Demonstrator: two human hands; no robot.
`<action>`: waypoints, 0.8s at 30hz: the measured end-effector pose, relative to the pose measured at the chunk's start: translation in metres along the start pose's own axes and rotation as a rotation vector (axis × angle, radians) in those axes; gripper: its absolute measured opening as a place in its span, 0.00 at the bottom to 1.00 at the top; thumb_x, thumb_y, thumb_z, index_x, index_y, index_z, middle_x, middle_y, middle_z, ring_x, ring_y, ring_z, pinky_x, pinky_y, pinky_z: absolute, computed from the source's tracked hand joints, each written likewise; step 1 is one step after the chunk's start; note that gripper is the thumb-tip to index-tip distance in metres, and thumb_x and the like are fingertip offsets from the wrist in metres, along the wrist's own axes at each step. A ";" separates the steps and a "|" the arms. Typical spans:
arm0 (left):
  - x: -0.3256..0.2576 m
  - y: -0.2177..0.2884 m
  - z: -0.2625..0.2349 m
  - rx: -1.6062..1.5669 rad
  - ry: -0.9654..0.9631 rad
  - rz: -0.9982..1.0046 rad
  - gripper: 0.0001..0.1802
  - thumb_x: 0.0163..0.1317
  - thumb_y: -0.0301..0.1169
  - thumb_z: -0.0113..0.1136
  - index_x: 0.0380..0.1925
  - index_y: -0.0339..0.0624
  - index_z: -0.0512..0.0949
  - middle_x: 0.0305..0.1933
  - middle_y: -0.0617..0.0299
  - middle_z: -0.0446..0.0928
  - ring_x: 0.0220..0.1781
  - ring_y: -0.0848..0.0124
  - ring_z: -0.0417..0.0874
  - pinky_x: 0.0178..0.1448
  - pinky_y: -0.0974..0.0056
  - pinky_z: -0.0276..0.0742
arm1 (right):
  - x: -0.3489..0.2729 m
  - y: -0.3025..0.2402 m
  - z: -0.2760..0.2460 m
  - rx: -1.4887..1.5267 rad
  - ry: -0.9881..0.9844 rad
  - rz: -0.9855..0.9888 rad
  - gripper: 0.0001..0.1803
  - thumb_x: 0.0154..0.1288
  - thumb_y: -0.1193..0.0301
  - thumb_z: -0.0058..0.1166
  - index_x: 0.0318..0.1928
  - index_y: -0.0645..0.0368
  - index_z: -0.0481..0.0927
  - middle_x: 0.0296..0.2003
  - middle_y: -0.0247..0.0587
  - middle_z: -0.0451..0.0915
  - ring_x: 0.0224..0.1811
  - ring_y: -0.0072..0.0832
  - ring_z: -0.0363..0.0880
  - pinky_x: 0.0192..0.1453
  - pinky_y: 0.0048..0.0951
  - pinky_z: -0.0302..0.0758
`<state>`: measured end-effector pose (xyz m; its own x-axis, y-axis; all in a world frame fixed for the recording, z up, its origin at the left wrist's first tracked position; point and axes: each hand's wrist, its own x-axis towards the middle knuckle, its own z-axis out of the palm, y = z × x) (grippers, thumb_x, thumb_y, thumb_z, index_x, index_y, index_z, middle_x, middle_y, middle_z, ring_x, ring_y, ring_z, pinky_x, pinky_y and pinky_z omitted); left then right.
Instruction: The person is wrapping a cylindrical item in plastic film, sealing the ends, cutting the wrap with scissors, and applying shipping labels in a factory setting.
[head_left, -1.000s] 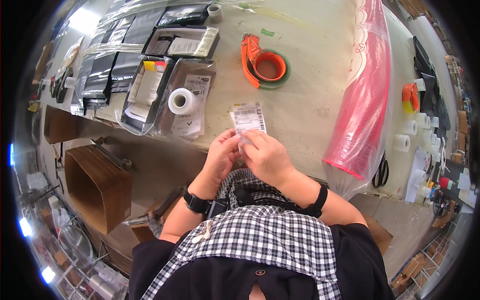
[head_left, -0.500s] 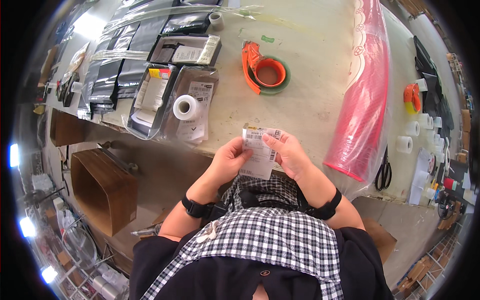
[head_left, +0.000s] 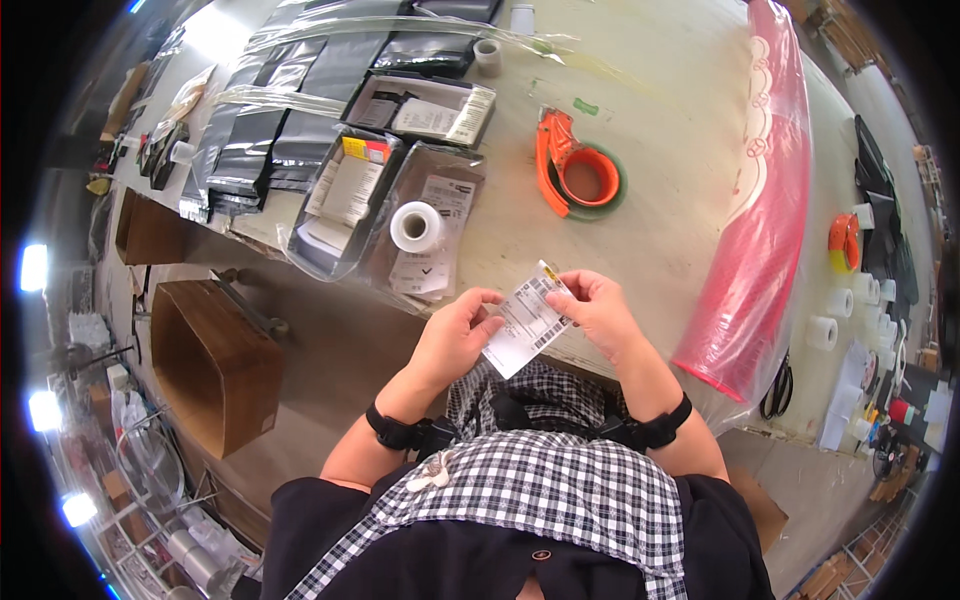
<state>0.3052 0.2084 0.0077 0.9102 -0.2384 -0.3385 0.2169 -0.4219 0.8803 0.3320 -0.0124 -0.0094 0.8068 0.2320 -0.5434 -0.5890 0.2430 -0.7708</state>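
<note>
A white shipping label (head_left: pixel 524 325) with printed barcodes and a yellow patch at its top corner is held slanted before me, over the table's front edge. My right hand (head_left: pixel 600 308) pinches its upper right side, thumb on the printed face. Closed at the label's left edge is my left hand (head_left: pixel 450 338), its thumb resting against the paper; the fingers behind are partly hidden. Left of the hands, a white tape roll (head_left: pixel 416 227) stands on more printed labels (head_left: pixel 437 270) in a clear-lined tray. An orange tape dispenser (head_left: pixel 556 165) with green tape lies beyond my hands.
Two black boxes hold papers: one box (head_left: pixel 478 118) behind, another (head_left: pixel 345 255) at left. Black plastic packages (head_left: pixel 240 150) lie at far left. A plastic-wrapped pink roll (head_left: pixel 740 320) lies along the right, near black scissors (head_left: pixel 779 390). An open cardboard box (head_left: pixel 215 370) stands below the table.
The label has gone from nearly upright to tilted, its top leaning right. My view has shifted, so the table things sit further right and slightly lower.
</note>
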 end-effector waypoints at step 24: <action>0.146 0.063 0.016 0.589 0.067 0.457 0.13 0.54 0.28 0.63 0.41 0.49 0.76 0.28 0.55 0.79 0.33 0.55 0.82 0.36 0.55 0.76 | 0.060 -0.017 -0.021 -0.881 0.774 -0.344 0.27 0.49 0.69 0.70 0.43 0.60 0.66 0.31 0.45 0.78 0.34 0.43 0.79 0.39 0.41 0.75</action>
<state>0.4465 0.1333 0.0083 0.8881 -0.4562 0.0561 -0.3956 -0.6966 0.5985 0.3911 -0.0221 -0.0358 0.9059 -0.4137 -0.0900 -0.3490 -0.6095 -0.7119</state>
